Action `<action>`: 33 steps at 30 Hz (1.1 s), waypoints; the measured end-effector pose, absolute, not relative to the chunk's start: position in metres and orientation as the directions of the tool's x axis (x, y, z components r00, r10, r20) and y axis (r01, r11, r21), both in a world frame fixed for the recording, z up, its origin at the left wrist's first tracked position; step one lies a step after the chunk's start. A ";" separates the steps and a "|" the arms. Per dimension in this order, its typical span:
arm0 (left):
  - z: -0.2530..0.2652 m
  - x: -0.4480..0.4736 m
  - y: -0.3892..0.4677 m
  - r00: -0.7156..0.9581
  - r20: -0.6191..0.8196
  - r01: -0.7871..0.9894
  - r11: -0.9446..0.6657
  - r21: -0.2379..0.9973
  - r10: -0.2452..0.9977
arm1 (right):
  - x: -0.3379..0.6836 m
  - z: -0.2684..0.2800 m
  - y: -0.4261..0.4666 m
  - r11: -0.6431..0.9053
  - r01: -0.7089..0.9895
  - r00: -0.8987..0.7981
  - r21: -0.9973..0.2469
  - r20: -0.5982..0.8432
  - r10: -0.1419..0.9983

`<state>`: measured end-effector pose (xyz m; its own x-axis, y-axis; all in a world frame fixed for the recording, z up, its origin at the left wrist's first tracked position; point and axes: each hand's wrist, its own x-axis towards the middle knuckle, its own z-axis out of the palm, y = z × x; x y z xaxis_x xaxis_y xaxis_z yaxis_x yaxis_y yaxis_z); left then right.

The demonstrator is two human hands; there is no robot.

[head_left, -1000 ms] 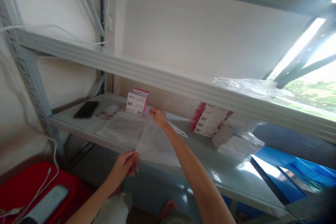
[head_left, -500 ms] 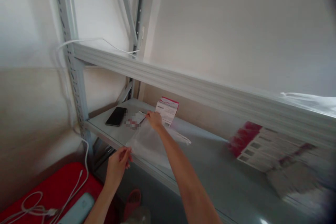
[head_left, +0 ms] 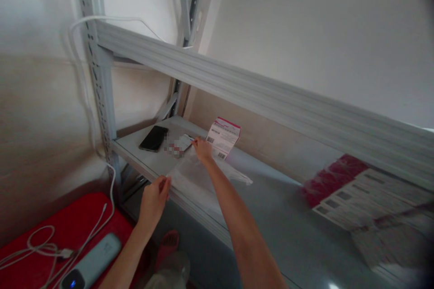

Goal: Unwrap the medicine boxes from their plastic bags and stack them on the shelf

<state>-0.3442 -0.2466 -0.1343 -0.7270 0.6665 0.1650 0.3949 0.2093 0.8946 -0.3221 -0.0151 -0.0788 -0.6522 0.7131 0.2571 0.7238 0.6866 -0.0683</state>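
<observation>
A translucent white plastic bag (head_left: 191, 176) lies spread on the lower shelf board, overlapping its front edge. My left hand (head_left: 154, 201) is closed at the bag's near left corner, fingertips pinched together on its edge. At the bag's far left corner, my right hand (head_left: 202, 149) pinches the film between thumb and fingers. Just behind the right hand stands a white and pink printed carton (head_left: 224, 137), leaning with barcodes facing me. Left of that hand lies a flat card-like item (head_left: 185, 142), partly blurred out. A black phone (head_left: 153, 138) rests farther left.
Stacked pink and white printed packages (head_left: 352, 189) sit at the right of the shelf. A grey shelf beam (head_left: 237, 79) crosses above my hands. At lower left, a red surface (head_left: 91, 210) holds a light blue power bank (head_left: 98, 255) and white cables (head_left: 50, 248).
The view has tilted downward, so the beam appears higher. My left hand's fingers have closed together at the bag's near edge. My right hand stays at the bag's far corner.
</observation>
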 end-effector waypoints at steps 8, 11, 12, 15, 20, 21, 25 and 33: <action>-0.138 -0.330 -0.247 -0.755 0.229 0.413 0.174 0.894 0.615 | -0.320 -0.077 -0.022 0.730 0.684 -0.703 -0.004 0.265 0.660; -0.136 -0.331 -0.248 -0.766 0.232 0.423 0.199 0.884 0.600 | -0.326 -0.077 -0.021 0.712 0.702 -0.684 -0.024 0.255 0.683; -0.134 -0.332 -0.248 -0.770 0.222 0.433 0.235 0.870 0.598 | -0.327 -0.078 -0.022 0.701 0.713 -0.673 -0.032 0.251 0.696; -0.128 -0.334 -0.248 -0.797 0.166 0.467 0.417 0.780 0.581 | -0.327 -0.083 -0.025 0.659 0.749 -0.628 -0.064 0.249 0.738; -0.117 -0.333 -0.253 -0.822 0.158 0.498 0.558 0.663 0.547 | -0.312 -0.079 -0.040 0.736 0.677 -0.659 0.013 0.456 0.598; -0.115 -0.332 -0.255 -0.828 0.157 0.490 0.557 0.671 0.539 | -0.308 -0.074 -0.045 0.764 0.644 -0.677 0.044 0.497 0.542; -0.107 -0.320 -0.263 -0.875 0.269 0.466 0.552 0.691 0.402 | -0.291 -0.050 -0.065 0.829 0.554 -0.706 0.075 0.570 0.420; -0.086 -0.294 -0.211 -0.284 0.707 0.925 -0.008 0.379 0.647 | -0.252 -0.075 -0.075 0.857 0.504 -0.700 -0.110 0.529 0.479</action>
